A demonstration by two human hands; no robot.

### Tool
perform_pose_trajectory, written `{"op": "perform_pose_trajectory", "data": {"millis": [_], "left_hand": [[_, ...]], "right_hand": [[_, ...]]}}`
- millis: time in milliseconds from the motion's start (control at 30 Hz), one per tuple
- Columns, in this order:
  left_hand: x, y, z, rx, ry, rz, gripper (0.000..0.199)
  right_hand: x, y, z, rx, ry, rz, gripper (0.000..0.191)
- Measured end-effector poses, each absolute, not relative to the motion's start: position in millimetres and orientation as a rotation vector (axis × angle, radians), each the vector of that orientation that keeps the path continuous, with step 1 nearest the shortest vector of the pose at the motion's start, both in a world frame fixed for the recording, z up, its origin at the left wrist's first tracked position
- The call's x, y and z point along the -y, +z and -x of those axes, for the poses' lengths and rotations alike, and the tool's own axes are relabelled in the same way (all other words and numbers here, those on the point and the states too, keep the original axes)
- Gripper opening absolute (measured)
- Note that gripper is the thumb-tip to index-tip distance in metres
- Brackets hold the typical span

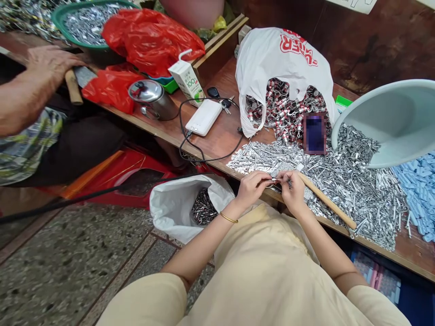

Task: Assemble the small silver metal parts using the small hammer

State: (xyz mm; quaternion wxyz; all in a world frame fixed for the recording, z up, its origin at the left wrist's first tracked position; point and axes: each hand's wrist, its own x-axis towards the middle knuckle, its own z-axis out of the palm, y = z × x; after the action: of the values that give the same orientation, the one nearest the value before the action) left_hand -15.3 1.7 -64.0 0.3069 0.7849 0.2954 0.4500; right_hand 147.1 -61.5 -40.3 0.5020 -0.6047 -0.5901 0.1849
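Note:
My left hand (251, 188) and my right hand (292, 188) meet at the table's front edge, both closed in a pinch. Between their fingertips is a small reddish and silver metal part (273, 180), gripped from both sides; its exact kind is too small to tell. Some grey metal bits (290, 184) show at my right fingers. Right beside that hand lies a hammer with a wooden handle (329, 203). Behind and to the right spreads a heap of loose silver metal pieces (340, 181). A grey block (308, 194) is partly hidden by my right hand.
A white plastic bag (251, 59) spills red and silver parts. A pale bucket (408, 122) lies tipped beside blue pieces (421, 190). Leftward are a power bank (204, 117), steel mug (159, 106) and drink carton (186, 81). Below stands a white sack (170, 208). A co-worker's hand (52, 61) rests far left.

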Motion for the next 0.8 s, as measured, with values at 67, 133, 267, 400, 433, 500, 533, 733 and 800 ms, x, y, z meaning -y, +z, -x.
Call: {"op": "perform_pose_trajectory", "data": {"millis": [67,133,267,400,433,500,533,733,800], "left_hand": [[-1.6,-64.9,14.2,-0.802,1.205,-2.058,0.014],[-1.8,-65.5,13.0,-0.787,1.222,-2.047,0.018],[1.2,-55.7,11.6,-0.755,1.292,-2.002,0.017],[10.1,-30.6,12.6,-0.813,1.288,-1.824,0.015],[12.4,-24.4,13.5,-0.816,1.263,-1.798,0.015],[15.9,-14.0,16.1,-0.822,1.224,-1.808,0.015],[16.9,-9.6,17.9,-0.818,1.216,-1.845,0.015],[9.4,18.4,38.3,-0.569,1.177,-2.173,0.017],[5.0,26.5,45.5,-0.472,1.145,-2.201,0.018]], "right_hand": [[61.0,-43.9,-146.9,1.410,0.459,1.432,0.015],[60.3,-45.1,-147.3,1.400,0.470,1.397,0.016],[61.3,-33.2,-151.8,1.476,0.369,1.448,0.006],[67.9,-11.6,-155.5,1.536,0.454,1.500,0.014],[70.2,-6.7,-155.3,1.525,0.497,1.482,0.012],[75.0,2.5,-154.4,1.513,0.526,1.443,0.010],[77.3,7.1,-154.0,1.522,0.514,1.430,0.010],[86.7,38.1,-159.2,1.720,0.470,1.344,0.018],[89.3,46.4,-161.6,1.743,0.483,1.319,0.018]]}}
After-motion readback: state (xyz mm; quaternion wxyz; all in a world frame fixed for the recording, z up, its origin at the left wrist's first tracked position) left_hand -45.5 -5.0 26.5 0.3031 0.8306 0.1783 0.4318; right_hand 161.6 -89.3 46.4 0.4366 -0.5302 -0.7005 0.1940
